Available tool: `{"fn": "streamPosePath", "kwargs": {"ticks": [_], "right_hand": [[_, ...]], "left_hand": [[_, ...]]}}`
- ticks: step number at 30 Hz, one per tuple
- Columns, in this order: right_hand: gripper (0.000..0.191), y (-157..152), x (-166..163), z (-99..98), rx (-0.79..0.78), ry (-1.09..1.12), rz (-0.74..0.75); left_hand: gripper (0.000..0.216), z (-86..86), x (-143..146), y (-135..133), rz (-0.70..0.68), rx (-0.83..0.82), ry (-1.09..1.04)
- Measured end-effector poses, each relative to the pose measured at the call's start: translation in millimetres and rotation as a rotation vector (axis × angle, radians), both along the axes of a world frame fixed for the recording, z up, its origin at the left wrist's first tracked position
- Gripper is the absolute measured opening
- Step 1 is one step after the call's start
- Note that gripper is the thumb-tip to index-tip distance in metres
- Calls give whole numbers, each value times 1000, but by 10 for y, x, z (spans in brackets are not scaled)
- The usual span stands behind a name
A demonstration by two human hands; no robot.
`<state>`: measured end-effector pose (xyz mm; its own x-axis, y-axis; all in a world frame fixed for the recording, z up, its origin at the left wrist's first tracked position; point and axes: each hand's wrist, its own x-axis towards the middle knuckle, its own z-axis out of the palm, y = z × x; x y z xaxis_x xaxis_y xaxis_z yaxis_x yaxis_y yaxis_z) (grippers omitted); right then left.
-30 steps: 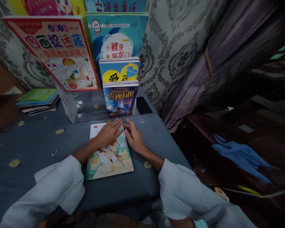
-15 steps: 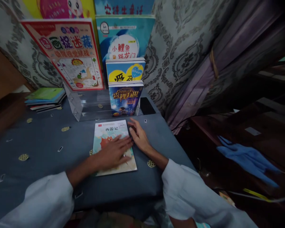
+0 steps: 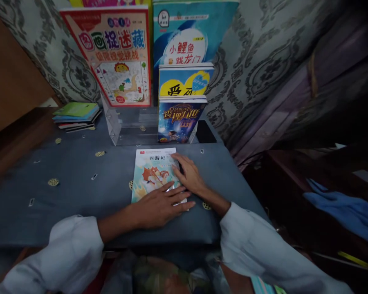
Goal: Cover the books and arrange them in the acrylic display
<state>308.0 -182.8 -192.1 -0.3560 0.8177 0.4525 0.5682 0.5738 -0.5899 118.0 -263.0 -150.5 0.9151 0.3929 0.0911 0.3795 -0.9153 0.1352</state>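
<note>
A thin paperback book [image 3: 155,173] with a pale green cover and an orange figure lies flat on the dark blue-grey tablecloth [image 3: 107,212]. Across its lower part rests my left hand [image 3: 159,205], palm down, fingers stretched out and slightly spread, hiding the bottom of the cover. My right hand [image 3: 189,173] lies along the book's right edge, its fingers extended and the fingertips over the upper right of the cover. Neither hand is wrapped round anything.
Behind the book stands a clear acrylic rack [image 3: 135,134] with several upright books, among them a blue one [image 3: 180,120] and a red-bordered one [image 3: 119,61]. A black phone-like slab [image 3: 206,131] lies to its right. A small book stack [image 3: 76,115] sits left. Blue cloth [image 3: 343,212] lies beyond the table's right edge.
My left hand has slid down toward the book's lower edge, uncovering the picture. My right hand now overlaps the cover's right side. The view has shifted, so everything sits further right.
</note>
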Motion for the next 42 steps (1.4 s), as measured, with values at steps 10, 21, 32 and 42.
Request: {"fn": "streamPosePath", "kwargs": {"ticks": [10, 21, 32, 42], "right_hand": [[38, 48, 47, -34, -144, 135, 6], [38, 34, 65, -1, -190, 181, 33], [38, 138, 59, -31, -74, 5, 67], [34, 375, -662, 333, -41, -439, 159]], "left_hand": [[47, -70, -13, 80, -33, 6, 43], [45, -61, -7, 375, -17, 9, 42], [52, -110, -546, 849, 339, -85, -205], [56, -258, -1181, 1368, 546, -162, -329]]}}
